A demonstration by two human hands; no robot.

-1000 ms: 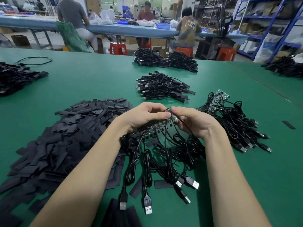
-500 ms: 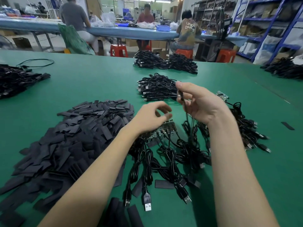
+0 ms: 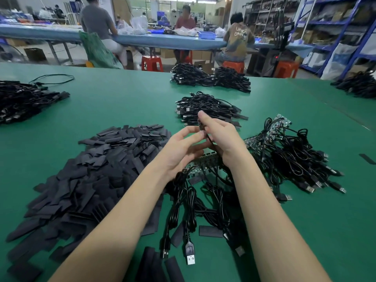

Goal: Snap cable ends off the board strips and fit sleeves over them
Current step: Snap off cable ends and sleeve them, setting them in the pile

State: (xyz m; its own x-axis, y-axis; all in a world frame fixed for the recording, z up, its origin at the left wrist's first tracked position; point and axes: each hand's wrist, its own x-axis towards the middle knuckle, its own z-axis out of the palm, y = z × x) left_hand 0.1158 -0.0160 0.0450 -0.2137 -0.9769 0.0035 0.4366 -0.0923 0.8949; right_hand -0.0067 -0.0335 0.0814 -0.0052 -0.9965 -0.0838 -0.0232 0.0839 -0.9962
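The green table (image 3: 122, 102) runs out of view at the left, right and near edges. A broad heap of flat black sleeves (image 3: 85, 180) covers its near left part, the lowest ones cut off by the near edge. Toward the right edge a tangle of cables (image 3: 301, 159) lies over a board strip (image 3: 280, 124), hiding most of it. Bundled cable piles (image 3: 207, 108) sit nearer the far edge, with bare green room between them and the sleeves.

Between the forearms a second board strip (image 3: 203, 160) lies flat, half covered by the hands, its cables trailing toward the near edge.

The right hand (image 3: 221, 139) is raised above this strip, thumb and forefinger pinching a cable end (image 3: 201, 127) whose lead hangs down past the palm. The piece is small and blurred, perhaps a snapped-off board tab. The left hand (image 3: 183, 147) sits just beside it, fingers loosely curled, fingertips near the lead; whether they touch it is unclear.
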